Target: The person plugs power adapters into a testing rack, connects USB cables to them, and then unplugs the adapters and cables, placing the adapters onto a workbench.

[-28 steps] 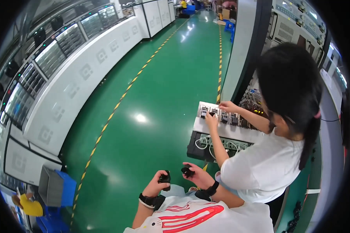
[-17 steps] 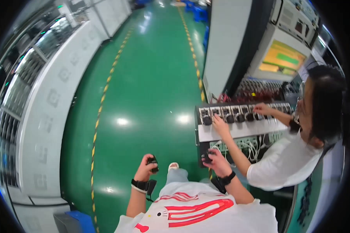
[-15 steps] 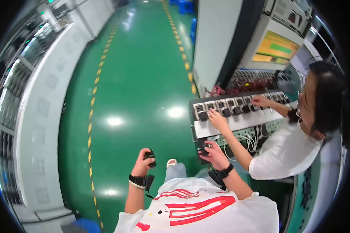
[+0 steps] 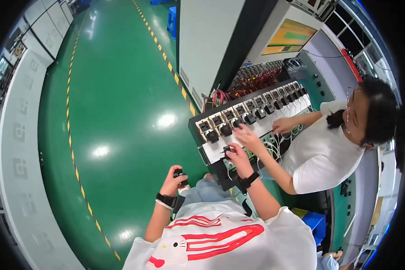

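Note:
My left hand (image 4: 170, 183) is closed around a small black power adapter (image 4: 180, 174), held low over the floor. My right hand (image 4: 241, 163) grips another black power adapter (image 4: 228, 153) just in front of the near end of a socket rack (image 4: 215, 146). Along the rack's white top runs a row of sockets (image 4: 217, 119) with black adapters (image 4: 211, 136) plugged in. At my right, a co-worker has one hand (image 4: 249, 137) by the adapters and the other hand (image 4: 284, 125) beside the white cables (image 4: 274, 147).
A tall grey cabinet (image 4: 207, 45) stands behind the rack, next to bundled red wires (image 4: 256, 83). A machine with an orange window (image 4: 289, 37) is farther right. Yellow-black tape (image 4: 159, 47) marks the green floor. A blue bin (image 4: 314, 225) sits behind the co-worker.
My view has turned rightward, and my right hand is nearer the rack's front. The co-worker's farther hand has come down from the sockets toward the cables. Both my hands keep their adapters.

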Tool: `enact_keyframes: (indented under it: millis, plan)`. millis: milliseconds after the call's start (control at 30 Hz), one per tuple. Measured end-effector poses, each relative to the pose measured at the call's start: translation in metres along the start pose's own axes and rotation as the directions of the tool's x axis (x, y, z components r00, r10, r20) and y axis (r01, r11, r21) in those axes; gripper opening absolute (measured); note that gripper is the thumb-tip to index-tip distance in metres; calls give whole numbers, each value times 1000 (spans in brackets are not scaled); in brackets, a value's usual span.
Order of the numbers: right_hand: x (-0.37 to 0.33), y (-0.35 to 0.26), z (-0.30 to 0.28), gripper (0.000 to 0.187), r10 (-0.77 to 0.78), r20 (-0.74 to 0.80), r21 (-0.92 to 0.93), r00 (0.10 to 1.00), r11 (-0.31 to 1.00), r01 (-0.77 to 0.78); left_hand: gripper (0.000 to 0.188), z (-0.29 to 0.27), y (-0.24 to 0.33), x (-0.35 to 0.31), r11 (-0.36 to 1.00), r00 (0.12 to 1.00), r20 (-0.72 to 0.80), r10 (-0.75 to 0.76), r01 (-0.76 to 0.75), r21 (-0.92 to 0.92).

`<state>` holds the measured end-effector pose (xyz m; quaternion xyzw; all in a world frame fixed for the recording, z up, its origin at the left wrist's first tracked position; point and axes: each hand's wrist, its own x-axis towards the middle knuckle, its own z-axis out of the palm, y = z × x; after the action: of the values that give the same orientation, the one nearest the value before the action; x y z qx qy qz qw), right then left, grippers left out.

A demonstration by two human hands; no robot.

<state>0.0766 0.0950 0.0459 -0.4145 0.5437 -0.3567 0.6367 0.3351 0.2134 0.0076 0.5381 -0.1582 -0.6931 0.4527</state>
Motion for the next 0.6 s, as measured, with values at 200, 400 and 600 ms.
enact_keyframes:
  millis: [200, 400, 600]
  plan:
    - [26, -23, -12, 40, -115, -24, -165, 993, 980, 109, 45, -2, 16, 93, 991, 980, -194, 41, -15, 136]
    - [137, -87, -12, 35, -502, 131, -592, 855, 652, 473, 53, 56, 90, 185, 566, 862, 126, 491, -425, 707]
    - [201, -52, -23, 46, -244, -64, -895, 968, 442, 52, 59, 123, 101, 220, 282, 911, 367, 191, -409, 868]
